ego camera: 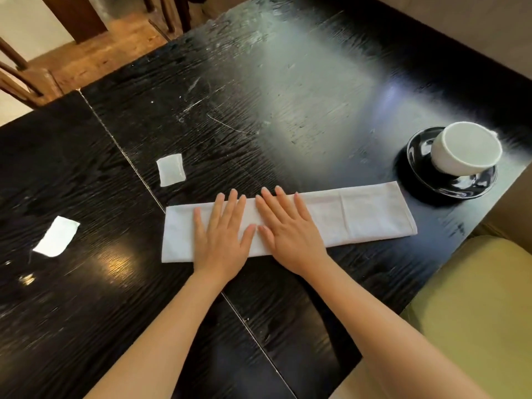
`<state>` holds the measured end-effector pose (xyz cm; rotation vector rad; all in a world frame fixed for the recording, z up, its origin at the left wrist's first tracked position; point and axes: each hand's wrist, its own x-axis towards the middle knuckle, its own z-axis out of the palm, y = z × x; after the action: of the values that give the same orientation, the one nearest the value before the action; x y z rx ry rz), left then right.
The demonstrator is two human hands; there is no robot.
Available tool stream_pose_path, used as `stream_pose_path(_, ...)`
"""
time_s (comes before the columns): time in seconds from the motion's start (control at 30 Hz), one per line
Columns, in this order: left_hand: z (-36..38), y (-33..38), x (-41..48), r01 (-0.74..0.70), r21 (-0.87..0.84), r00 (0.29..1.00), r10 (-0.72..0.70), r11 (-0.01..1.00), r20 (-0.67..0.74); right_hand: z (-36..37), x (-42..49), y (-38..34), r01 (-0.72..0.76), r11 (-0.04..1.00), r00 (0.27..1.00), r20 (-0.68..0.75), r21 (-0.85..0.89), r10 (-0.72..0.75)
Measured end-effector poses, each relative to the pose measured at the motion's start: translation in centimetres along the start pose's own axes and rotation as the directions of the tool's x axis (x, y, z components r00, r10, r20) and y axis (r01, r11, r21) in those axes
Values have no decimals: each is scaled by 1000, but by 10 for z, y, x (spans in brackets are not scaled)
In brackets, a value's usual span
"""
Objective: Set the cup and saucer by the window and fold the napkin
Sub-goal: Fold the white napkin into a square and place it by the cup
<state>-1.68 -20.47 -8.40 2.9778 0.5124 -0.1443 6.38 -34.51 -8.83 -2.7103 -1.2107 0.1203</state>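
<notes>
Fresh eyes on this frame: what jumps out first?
The left hand and right hand press flat, side by side, on a long folded white napkin in the middle of the black table. A white cup sits on a black saucer just beyond the napkin's right end.

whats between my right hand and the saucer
Only the free end of the folded napkin: in the head view it runs flat from the right hand almost to the saucer.

Cup (466, 148) on saucer (460, 185), right of napkin (359, 214)
</notes>
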Motion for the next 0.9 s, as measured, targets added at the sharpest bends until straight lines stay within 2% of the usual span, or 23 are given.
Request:
stream_pose_path(0.1, 0, -26, -1, 55, 10, 998, -55, 998, 28, -11, -7, 33, -28, 999, 998, 52, -22, 29)
stream_pose_path(0.23, -7, -43, -4, 18, 43, 997, -22, 999, 79, -29, -23, 89, -125, 987, 983, 124, -103, 137)
stream_pose_path(0.37, -11, -46, -4, -9, 41, 989, 3, 999, 145, -42, -48, 136, -38, 991, 980, 190, -128, 62)
stream_pose_path(0.47, -14, -55, -6, -129, 37, 961, 116, 991, 250, -47, -54, 150, 32, 993, 973, 231, -111, -6)
stream_pose_path(0.57, -21, -72, -9, -337, 25, 896, 312, 941, 315, -55, -63, 160, 125, 988, 958, 269, -90, -97)
stream_pose_path(0.63, -25, -83, -10, -413, -1, 864, 392, 911, 316, -66, -75, 172, 161, 983, 945, 299, -83, -130)
stream_pose_path(0.77, -32, -95, -9, -426, -113, 849, 440, 898, 294, -83, -94, 187, 123, 992, 966, 233, -32, -112)
stream_pose_path(0.83, -31, -103, -6, -466, -103, 857, 477, 879, 193, -82, -96, 185, 76, 997, 981, 179, 13, -77)
stream_pose_path(0.9, -32, -111, -6, -409, -142, 904, 421, 902, 74, -78, -99, 183, 12, 996, 990, 140, 83, -23)
